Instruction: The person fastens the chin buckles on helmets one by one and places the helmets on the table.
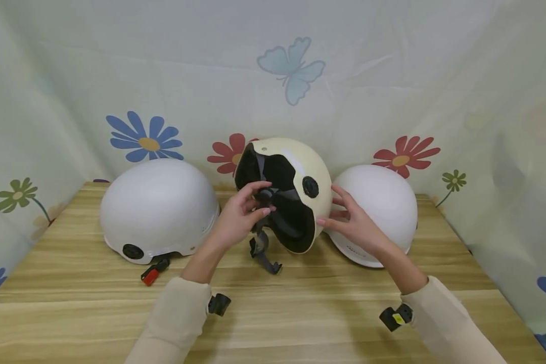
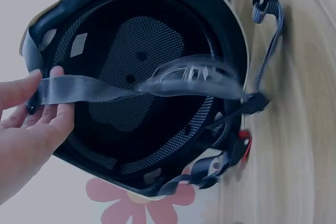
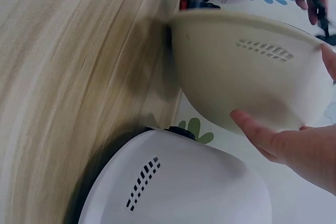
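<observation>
A cream helmet [image 1: 316, 162] is tilted with its black-lined opening toward the left. In the left wrist view a grey chin strap [image 2: 84, 88] runs across the lining [image 2: 142, 61]. My left hand [image 1: 238, 215] is at the opening and pinches the strap's end between thumb and fingers. My right hand [image 1: 357, 222] grips the rounded outside of the shell, thumb and fingers spread around it. In the right wrist view, fingertips touch the cream shell [image 3: 247, 77]. Another strap end with a buckle [image 1: 266, 253] dangles below the opening. Whether the helmet touches the table is unclear.
On the left stands a pearly white helmet [image 1: 159, 207] with a red buckle [image 1: 150, 276] by its front edge. Behind my right hand is another white helmet [image 1: 377, 197]. A flowered curtain [image 1: 186, 76] hangs behind the wood-grain table [image 1: 296, 308].
</observation>
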`<state>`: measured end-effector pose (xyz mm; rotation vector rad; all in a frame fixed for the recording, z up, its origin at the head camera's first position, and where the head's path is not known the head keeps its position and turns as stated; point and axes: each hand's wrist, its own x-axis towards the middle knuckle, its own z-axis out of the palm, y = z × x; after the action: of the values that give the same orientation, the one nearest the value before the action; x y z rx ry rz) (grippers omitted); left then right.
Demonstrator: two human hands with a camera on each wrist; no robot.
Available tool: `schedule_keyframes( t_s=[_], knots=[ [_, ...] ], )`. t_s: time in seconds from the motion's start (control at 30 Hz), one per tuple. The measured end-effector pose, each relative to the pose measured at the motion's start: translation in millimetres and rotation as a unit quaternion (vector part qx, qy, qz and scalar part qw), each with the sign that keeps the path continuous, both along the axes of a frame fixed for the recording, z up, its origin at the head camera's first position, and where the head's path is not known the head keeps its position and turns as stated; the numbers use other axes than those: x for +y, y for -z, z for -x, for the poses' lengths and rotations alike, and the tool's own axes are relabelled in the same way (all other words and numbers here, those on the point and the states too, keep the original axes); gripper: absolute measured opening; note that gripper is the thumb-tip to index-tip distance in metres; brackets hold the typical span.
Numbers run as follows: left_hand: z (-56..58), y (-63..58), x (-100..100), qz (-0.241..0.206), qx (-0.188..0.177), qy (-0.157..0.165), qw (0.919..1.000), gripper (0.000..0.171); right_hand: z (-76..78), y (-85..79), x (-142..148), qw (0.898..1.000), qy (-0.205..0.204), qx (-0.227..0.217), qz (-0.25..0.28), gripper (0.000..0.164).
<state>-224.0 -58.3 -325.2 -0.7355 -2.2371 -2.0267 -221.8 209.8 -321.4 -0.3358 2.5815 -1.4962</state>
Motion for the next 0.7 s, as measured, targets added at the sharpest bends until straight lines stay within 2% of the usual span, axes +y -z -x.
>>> schedule_keyframes(
  t_s=[0.17,0.27,0.47,0.7],
  knots=[
    [1.9,4.9,4,0.017,0.018,-0.008,0.9997,0.05,-2.1,1.4,-2,1.0,-0.01,-0.009,0.0,0.088],
    [2.3,8.4,5,0.044,0.026,-0.008,0.9987,0.057,-2.9,2.1,-5,1.0,-0.018,-0.005,-0.001,0.087],
    [3.0,18.6,0,0.085,0.014,-0.032,0.9957,0.073,-1.3,4.0,-10,0.999,-0.025,0.024,-0.009,0.086],
    [3.2,31.5,-6,0.109,0.012,-0.051,0.9927,0.066,1.2,11.7,-20,0.998,-0.023,0.044,-0.033,0.086]
  ],
)
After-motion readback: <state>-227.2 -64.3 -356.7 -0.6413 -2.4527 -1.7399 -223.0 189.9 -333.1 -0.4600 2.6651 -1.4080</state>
